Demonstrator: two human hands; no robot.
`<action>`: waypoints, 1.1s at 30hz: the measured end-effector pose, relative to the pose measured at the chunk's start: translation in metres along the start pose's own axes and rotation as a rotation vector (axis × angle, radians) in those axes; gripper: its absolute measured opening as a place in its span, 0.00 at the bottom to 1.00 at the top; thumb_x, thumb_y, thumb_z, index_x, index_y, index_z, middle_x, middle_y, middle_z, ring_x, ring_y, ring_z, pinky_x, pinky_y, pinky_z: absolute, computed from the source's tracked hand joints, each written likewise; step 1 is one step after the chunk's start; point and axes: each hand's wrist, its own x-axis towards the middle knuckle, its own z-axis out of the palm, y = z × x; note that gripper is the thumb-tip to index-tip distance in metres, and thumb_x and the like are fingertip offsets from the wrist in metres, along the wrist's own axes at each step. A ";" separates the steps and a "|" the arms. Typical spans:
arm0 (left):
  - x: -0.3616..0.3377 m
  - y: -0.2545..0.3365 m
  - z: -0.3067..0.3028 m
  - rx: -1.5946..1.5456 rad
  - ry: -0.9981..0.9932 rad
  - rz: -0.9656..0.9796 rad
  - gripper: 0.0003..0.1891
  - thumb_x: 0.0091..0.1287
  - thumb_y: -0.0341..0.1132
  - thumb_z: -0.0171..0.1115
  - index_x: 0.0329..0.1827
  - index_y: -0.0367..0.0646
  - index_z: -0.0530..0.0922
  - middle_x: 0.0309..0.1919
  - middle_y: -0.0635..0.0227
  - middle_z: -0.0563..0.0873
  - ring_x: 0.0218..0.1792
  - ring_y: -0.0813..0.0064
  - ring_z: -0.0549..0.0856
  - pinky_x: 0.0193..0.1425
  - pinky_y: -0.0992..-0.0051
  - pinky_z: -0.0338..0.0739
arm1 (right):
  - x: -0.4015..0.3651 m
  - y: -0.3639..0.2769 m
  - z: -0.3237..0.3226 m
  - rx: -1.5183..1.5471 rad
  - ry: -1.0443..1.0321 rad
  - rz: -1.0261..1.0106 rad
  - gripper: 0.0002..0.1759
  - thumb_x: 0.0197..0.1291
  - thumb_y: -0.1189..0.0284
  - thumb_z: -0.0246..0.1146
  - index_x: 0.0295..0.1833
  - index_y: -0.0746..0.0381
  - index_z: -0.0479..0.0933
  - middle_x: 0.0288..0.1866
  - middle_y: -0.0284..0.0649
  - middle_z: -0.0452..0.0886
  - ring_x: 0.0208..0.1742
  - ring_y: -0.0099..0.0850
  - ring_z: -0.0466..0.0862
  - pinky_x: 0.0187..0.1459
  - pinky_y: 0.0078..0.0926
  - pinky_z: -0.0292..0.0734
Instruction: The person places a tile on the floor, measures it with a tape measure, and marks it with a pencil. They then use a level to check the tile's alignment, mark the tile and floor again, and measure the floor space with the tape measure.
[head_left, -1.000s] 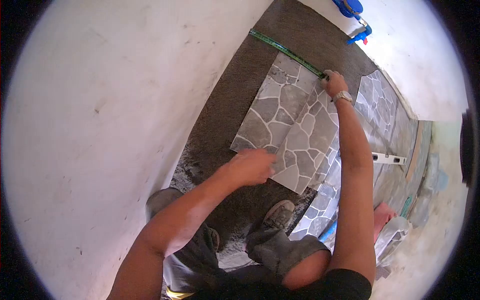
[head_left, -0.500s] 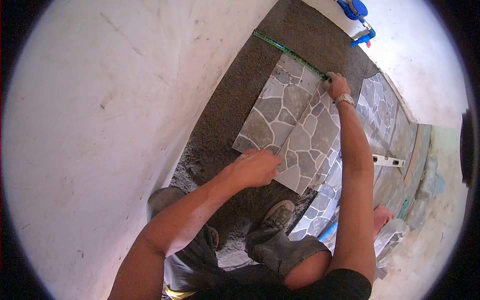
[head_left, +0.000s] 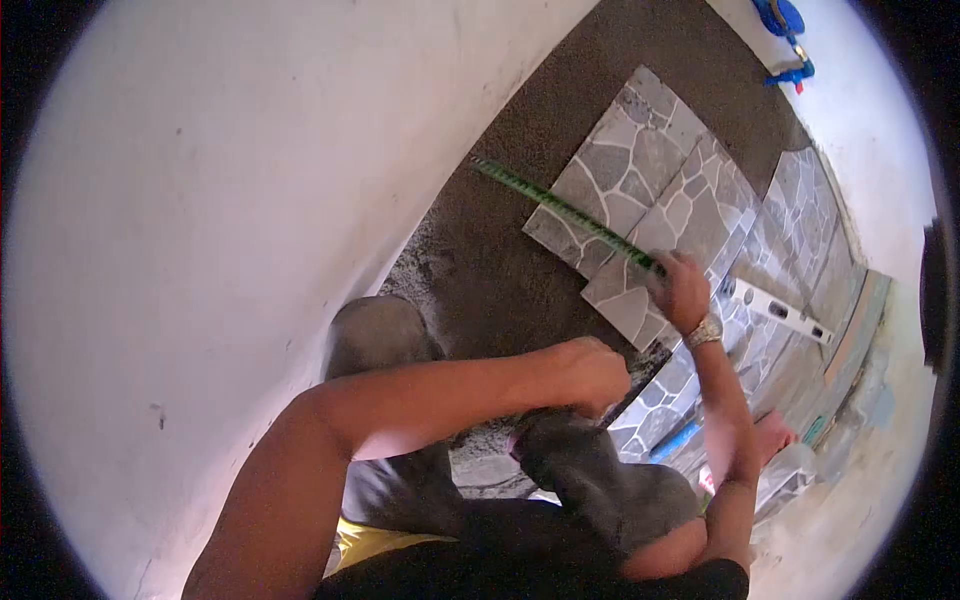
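Observation:
My right hand (head_left: 683,290), a watch at its wrist, is closed on the near end of a green tape measure (head_left: 565,207). The tape stretches over a stone-patterned tile (head_left: 615,165) and the grey mortar bed towards the left wall. A second tile of the same pattern (head_left: 690,205) lies against the first, partly beneath the tape. My left hand (head_left: 590,375) is closed above my knee, below the tiles' near edge. Its fingers are curled, and whatever they may hold is hidden.
Bare mortar (head_left: 500,270) borders the tiles along the left wall (head_left: 250,200). A white spirit level (head_left: 780,310) lies on the tiles at right. A blue meter with a tap (head_left: 790,75) is fixed at the far wall. A blue object (head_left: 675,441) lies near my right forearm.
My right hand has drawn the tape measure nearer, from the tiles' far edge to their near part. My left hand has left the tile edge and come back towards my knee. The view has shifted.

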 end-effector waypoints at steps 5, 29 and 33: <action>-0.010 -0.004 0.004 0.070 0.061 -0.069 0.11 0.50 0.34 0.68 0.34 0.37 0.88 0.34 0.50 0.90 0.39 0.51 0.90 0.43 0.55 0.85 | -0.027 -0.040 0.020 0.022 -0.085 0.070 0.25 0.58 0.63 0.66 0.61 0.54 0.78 0.53 0.48 0.81 0.53 0.50 0.81 0.52 0.47 0.80; -0.017 0.004 0.012 0.090 0.041 -0.019 0.10 0.49 0.33 0.67 0.33 0.40 0.89 0.35 0.52 0.90 0.39 0.54 0.90 0.43 0.56 0.85 | -0.032 -0.065 0.030 0.111 -0.009 0.089 0.19 0.58 0.66 0.65 0.56 0.59 0.81 0.50 0.49 0.81 0.49 0.51 0.83 0.50 0.47 0.79; -0.012 0.003 0.015 0.102 0.006 -0.017 0.11 0.49 0.33 0.67 0.34 0.40 0.89 0.35 0.52 0.90 0.39 0.54 0.90 0.43 0.56 0.85 | -0.032 -0.064 0.038 0.097 0.016 0.123 0.19 0.58 0.67 0.65 0.56 0.59 0.81 0.51 0.49 0.81 0.50 0.51 0.83 0.50 0.46 0.80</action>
